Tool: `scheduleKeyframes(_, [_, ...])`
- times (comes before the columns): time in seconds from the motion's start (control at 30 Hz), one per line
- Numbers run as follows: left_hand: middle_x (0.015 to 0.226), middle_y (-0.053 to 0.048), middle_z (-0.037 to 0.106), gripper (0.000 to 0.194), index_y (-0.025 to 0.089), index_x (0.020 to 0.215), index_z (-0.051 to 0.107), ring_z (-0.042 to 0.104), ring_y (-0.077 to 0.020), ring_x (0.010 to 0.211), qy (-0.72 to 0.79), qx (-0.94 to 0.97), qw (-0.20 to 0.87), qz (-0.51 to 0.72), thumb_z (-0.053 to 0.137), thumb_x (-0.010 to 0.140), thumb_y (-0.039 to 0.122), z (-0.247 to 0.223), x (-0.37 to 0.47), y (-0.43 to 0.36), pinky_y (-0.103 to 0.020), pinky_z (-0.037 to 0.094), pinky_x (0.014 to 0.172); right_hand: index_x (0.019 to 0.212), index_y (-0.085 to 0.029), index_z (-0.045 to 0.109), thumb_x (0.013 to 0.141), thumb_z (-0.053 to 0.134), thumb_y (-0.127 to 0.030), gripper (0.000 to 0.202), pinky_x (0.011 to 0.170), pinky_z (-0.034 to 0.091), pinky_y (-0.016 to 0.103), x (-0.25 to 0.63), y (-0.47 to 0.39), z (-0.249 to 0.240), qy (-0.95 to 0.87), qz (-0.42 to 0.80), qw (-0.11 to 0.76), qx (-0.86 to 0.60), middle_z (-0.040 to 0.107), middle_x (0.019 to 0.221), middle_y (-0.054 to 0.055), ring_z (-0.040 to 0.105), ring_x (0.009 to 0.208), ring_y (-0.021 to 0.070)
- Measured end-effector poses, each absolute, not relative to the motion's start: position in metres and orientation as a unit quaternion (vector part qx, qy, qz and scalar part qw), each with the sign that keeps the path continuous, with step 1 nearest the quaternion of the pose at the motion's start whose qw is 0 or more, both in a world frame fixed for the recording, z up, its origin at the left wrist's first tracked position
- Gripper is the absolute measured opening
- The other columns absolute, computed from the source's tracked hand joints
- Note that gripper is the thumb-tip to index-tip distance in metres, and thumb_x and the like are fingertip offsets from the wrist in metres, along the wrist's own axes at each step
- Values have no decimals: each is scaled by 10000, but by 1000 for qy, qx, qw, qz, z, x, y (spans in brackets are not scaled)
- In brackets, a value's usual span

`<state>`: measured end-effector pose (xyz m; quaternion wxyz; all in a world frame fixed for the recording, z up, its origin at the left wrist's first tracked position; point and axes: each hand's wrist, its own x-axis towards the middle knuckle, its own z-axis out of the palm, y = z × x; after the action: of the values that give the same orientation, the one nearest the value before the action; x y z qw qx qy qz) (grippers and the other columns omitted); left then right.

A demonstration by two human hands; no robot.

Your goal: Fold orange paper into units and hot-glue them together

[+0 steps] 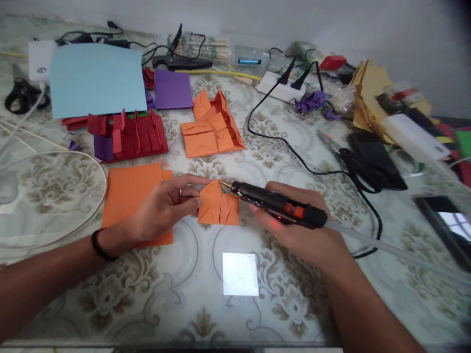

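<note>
A small folded orange paper piece [210,207] lies on the patterned table [198,274]. At its upper left, my left hand [162,208] pinches the paper's edge between thumb and index finger. My right hand [298,225] is wrapped round a black glue gun [275,202], whose metal tip touches or hovers just over the paper's top edge. Under my left hand and wrist rest flat orange sheets [128,189]. Behind the small piece sits a larger folded orange paper assembly [208,137].
Red folded papers [140,135], a light blue sheet [97,81] and a purple sheet [172,89] lie at the back left. A black cable runs from a white power strip [281,88] to the right. Scissors [353,164] and a phone [445,228] lie on the right.
</note>
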<state>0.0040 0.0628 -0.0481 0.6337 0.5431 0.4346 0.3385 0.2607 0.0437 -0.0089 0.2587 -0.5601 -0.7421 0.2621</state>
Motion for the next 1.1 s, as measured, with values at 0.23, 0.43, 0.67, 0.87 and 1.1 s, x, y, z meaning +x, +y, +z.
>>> scheduleKeyframes(0.23, [746, 9, 662, 330, 181, 1188, 719, 586, -109, 649, 431, 548, 631, 339, 728, 861, 224, -47, 4, 63, -220, 517, 617, 636, -227, 496, 801, 666, -207, 238, 491, 319, 266, 261, 44, -9, -744, 254, 256, -562, 430, 561, -53, 412, 506, 116])
scheduleKeyframes(0.43, [730, 14, 661, 339, 176, 1211, 701, 584, -109, 650, 428, 549, 630, 344, 717, 877, 233, -49, 3, 63, -222, 512, 624, 646, -230, 501, 799, 654, -178, 223, 507, 326, 282, 259, 44, -5, -746, 253, 258, -559, 454, 575, -45, 451, 517, 130])
scheduleKeyframes(0.67, [711, 20, 635, 291, 200, 1155, 720, 566, -115, 629, 443, 562, 610, 340, 701, 869, 248, -46, 5, 62, -227, 475, 577, 663, -240, 451, 790, 651, -159, 251, 516, 327, 296, 257, 43, -4, -750, 245, 269, -552, 509, 631, -22, 473, 546, 145])
scheduleKeyframes(0.87, [712, 18, 635, 291, 200, 1153, 717, 567, -112, 621, 437, 564, 612, 341, 699, 867, 250, -48, 4, 63, -227, 474, 564, 722, -244, 509, 827, 669, -173, 204, 550, 361, 305, 256, 42, -7, -757, 243, 273, -542, 559, 701, 1, 527, 607, 168])
scheduleKeyframes(1.1, [726, 23, 650, 317, 185, 1184, 694, 605, -111, 654, 436, 564, 614, 338, 686, 869, 217, -49, 3, 62, -229, 524, 621, 812, -231, 588, 871, 696, -272, 129, 608, 404, 302, 279, 57, -16, -725, 193, 277, -600, 637, 736, 7, 583, 653, 184])
